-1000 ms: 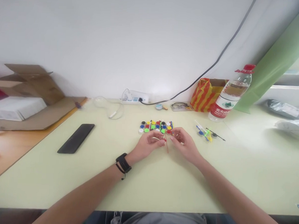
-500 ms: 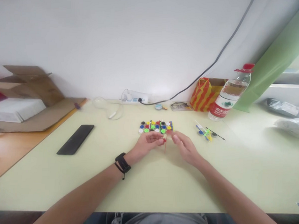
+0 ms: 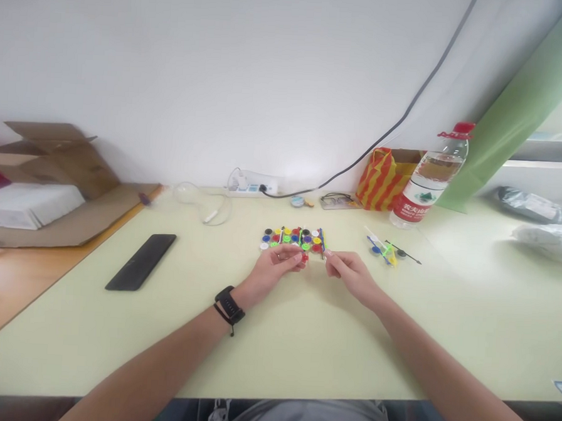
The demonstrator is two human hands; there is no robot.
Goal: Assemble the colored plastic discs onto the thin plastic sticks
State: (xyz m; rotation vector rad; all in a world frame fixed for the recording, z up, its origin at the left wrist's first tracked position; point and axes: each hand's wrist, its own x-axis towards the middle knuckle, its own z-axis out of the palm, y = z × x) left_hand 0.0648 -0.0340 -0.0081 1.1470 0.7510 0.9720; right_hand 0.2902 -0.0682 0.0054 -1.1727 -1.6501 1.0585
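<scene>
My left hand [image 3: 275, 268], with a black watch on its wrist, is closed in a pinch on a small red piece [image 3: 304, 258]. My right hand [image 3: 350, 276] is also pinched, its fingertips a short way right of that piece; what it grips is too thin to make out. Both hands hover just above the pale green table [image 3: 274, 342]. Right behind them lies a cluster of small round coloured pieces [image 3: 291, 238] with thin sticks among them.
A small assembly of sticks and wheels [image 3: 388, 251] lies to the right, a water bottle [image 3: 423, 186] and a striped bag [image 3: 379, 178] behind it. A black phone [image 3: 141, 261] lies at left, cardboard [image 3: 70, 187] beyond. A power strip [image 3: 254, 184] sits by the wall.
The thin red stick that hung down between my hands no longer shows below them. Both hands have shifted slightly toward the coloured pieces, and the right fingertips have closed into a pinch.
</scene>
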